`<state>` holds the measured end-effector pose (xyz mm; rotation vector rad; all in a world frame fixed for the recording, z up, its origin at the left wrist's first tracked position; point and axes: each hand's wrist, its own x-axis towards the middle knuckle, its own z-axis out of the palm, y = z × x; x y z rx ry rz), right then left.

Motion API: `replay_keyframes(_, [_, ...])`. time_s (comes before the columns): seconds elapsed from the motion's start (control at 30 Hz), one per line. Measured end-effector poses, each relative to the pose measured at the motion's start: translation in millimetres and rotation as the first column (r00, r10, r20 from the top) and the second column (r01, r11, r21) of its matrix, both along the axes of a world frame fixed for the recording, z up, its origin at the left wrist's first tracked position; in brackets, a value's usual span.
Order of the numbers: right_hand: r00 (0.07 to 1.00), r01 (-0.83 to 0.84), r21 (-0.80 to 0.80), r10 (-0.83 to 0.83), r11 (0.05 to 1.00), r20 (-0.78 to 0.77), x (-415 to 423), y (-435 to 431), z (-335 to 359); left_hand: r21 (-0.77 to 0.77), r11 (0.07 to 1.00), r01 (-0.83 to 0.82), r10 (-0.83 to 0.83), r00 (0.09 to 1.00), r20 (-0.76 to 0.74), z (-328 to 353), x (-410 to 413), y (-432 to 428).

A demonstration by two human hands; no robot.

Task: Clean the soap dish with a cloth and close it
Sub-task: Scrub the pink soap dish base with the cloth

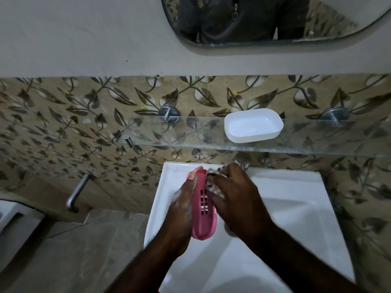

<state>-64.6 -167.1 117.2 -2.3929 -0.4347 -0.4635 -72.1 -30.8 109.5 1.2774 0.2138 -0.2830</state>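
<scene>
A pink slotted soap dish part [203, 216] is held on edge over the white sink [296, 208]. My left hand [183, 206] grips it from the left, thumb near its top end. My right hand [234, 199] presses a patterned cloth [215, 188] against the dish's right side; most of the cloth is hidden under the fingers. The other soap dish part, a white tray [253, 125], lies open side up on the glass shelf [190, 132] above the sink.
The glass shelf juts out from the leaf-patterned tiled wall on metal brackets [168, 114]. A metal bar [77, 192] sticks out at the left. A mirror [264, 22] hangs above. The tap is mostly hidden behind my right hand.
</scene>
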Motion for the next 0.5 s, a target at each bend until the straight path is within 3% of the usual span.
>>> replay_keyframes(0.17, [0.999,0.048,0.041,-0.047,0.998,-0.015,7.1,5.0,6.4,-0.014,1.0,-0.026,0.026,1.0,-0.015,6.1,7.1,-2.0])
replay_keyframes(0.37, [0.973,-0.145,0.045,0.151,0.988,-0.172,-21.6,-2.6,-5.2,-0.009,0.998,-0.058,0.057,0.994,-0.096,2.3,12.9,10.2])
replay_keyframes(0.5, [0.997,0.006,0.097,0.001,0.995,-0.076,7.9,-6.7,6.9,-0.007,1.0,0.023,-0.024,0.996,-0.082,4.5,13.7,2.5])
